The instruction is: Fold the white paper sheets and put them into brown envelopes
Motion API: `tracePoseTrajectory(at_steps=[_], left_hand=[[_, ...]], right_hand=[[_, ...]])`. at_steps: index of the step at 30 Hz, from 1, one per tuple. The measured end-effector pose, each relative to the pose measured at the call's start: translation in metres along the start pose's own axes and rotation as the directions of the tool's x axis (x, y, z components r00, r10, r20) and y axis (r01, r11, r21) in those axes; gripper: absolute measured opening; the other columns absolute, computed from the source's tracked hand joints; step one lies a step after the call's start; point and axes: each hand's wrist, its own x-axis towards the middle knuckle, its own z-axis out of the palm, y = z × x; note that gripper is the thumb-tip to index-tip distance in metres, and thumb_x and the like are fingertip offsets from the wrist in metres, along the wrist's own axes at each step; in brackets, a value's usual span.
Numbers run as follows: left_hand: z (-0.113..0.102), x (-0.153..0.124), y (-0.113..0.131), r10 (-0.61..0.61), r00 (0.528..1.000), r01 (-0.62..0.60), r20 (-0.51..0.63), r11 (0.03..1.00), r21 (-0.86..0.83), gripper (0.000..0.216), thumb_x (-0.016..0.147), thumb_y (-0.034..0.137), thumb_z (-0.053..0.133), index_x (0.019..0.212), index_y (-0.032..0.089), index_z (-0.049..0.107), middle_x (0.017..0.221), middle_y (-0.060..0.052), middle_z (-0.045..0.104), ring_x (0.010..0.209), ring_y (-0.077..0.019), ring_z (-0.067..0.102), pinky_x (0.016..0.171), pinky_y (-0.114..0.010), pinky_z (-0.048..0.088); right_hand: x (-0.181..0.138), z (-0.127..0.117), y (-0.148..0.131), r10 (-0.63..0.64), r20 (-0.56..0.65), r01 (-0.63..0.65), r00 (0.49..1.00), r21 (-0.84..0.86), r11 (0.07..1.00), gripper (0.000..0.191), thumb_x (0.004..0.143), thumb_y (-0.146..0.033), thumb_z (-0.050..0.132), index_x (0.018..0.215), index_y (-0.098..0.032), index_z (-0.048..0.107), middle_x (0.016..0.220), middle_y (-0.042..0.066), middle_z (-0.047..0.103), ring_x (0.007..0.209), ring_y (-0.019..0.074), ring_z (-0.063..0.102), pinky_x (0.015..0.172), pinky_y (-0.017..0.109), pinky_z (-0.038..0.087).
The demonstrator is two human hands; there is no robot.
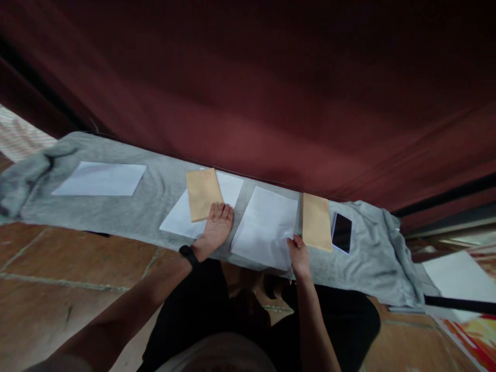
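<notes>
In the head view my left hand [219,226], with a dark band at the wrist, lies with fingers stretched out and nothing visible in it. Its fingertips are at the lower right corner of a tan paper envelope [203,195], which rests on a white sheet of paper [180,217]. Fingers closed, my right hand [298,256] pinches the lower right edge of another white sheet of paper [267,225] lying between my hands. Just above and right of that hand is a second tan envelope [316,223].
A grey cloth [155,217] covers the long narrow surface. A smartphone [342,232] lies right of the second envelope, and one more white sheet [103,179] is at far left. Dark red fabric [248,113] hangs along the back edge. Below are floor tiles [77,263].
</notes>
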Motion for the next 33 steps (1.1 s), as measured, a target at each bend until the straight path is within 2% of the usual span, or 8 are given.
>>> tracePoseTrajectory(at_steps=[6,9,12,17,19,23,28,33], left_hand=[[-0.005,-0.005,0.005,-0.045,0.999,0.045,0.005,0.998,0.044,0.055,0.087,0.004,0.035,0.135,0.015,0.061,0.142,-0.019,0.062,0.148,-0.0329,0.040,0.125,-0.060,0.015],[-0.005,-0.008,0.022,0.020,0.999,-0.027,0.049,0.990,0.141,0.055,0.090,0.002,0.034,0.142,0.005,0.053,0.152,-0.024,0.051,0.152,-0.0336,0.033,0.125,-0.058,0.016],[-0.001,-0.011,0.046,0.127,0.981,-0.161,0.147,0.955,0.251,0.051,0.097,0.010,0.036,0.146,0.004,0.049,0.158,-0.021,0.044,0.153,-0.0311,0.029,0.128,-0.053,0.017],[0.014,-0.019,0.073,0.282,0.928,-0.337,0.244,0.915,0.223,0.055,0.103,0.045,0.045,0.148,0.014,0.050,0.160,-0.013,0.044,0.153,-0.0290,0.031,0.129,-0.052,0.017],[0.021,-0.022,0.076,0.315,0.916,-0.363,0.248,0.913,0.184,0.055,0.103,0.046,0.044,0.148,0.016,0.050,0.161,-0.011,0.044,0.152,-0.0281,0.034,0.128,-0.051,0.018],[0.028,-0.025,0.076,0.343,0.902,-0.387,0.262,0.911,0.141,0.055,0.104,0.041,0.042,0.151,0.013,0.046,0.160,-0.013,0.045,0.151,-0.0274,0.036,0.128,-0.049,0.019],[0.029,-0.025,0.074,0.360,0.888,-0.409,0.285,0.903,0.132,0.055,0.104,0.035,0.038,0.151,0.007,0.045,0.161,-0.017,0.042,0.152,-0.0276,0.034,0.128,-0.048,0.019],[0.029,-0.026,0.075,0.348,0.890,-0.398,0.295,0.908,0.128,0.056,0.104,0.033,0.038,0.153,0.006,0.042,0.162,-0.018,0.039,0.153,-0.0278,0.032,0.127,-0.049,0.020]], right_hand=[[0.009,0.010,0.000,-0.076,0.053,0.084,0.996,-0.158,0.984,0.012,0.073,-0.033,0.065,0.068,-0.023,0.065,0.062,-0.003,0.062,0.063,0.0170,0.054,0.066,0.029,0.044],[0.013,0.011,-0.001,-0.091,0.055,0.102,0.994,-0.256,0.961,0.013,0.076,-0.033,0.062,0.069,-0.022,0.064,0.062,-0.002,0.060,0.063,0.0177,0.054,0.068,0.030,0.045],[0.009,0.013,-0.006,-0.115,0.035,0.120,0.993,-0.368,0.922,0.023,0.083,-0.032,0.057,0.094,-0.017,0.070,0.079,0.005,0.069,0.076,0.0226,0.062,0.074,0.033,0.047],[-0.012,0.021,-0.013,-0.374,0.067,0.299,0.925,-0.735,0.608,0.045,0.097,-0.028,0.043,0.136,-0.010,0.058,0.126,0.023,0.064,0.115,0.0324,0.061,0.093,0.045,0.050],[-0.019,0.029,-0.012,-0.460,0.142,0.404,0.876,-0.736,0.542,0.044,0.100,-0.028,0.040,0.137,-0.011,0.057,0.135,0.024,0.060,0.125,0.0327,0.056,0.102,0.050,0.047],[-0.030,0.052,-0.002,-0.496,0.290,0.561,0.819,-0.590,0.581,0.048,0.106,-0.032,0.032,0.141,-0.010,0.054,0.144,0.021,0.057,0.136,0.0260,0.050,0.112,0.045,0.044],[-0.041,0.074,0.004,-0.437,0.388,0.578,0.811,-0.644,0.502,0.054,0.109,-0.037,0.025,0.150,-0.011,0.048,0.155,0.017,0.049,0.147,0.0258,0.039,0.122,0.051,0.029],[-0.042,0.071,0.005,-0.411,0.414,0.569,0.812,-0.719,0.399,0.055,0.110,-0.038,0.024,0.155,-0.014,0.044,0.161,0.014,0.043,0.151,0.0271,0.033,0.123,0.051,0.027]])
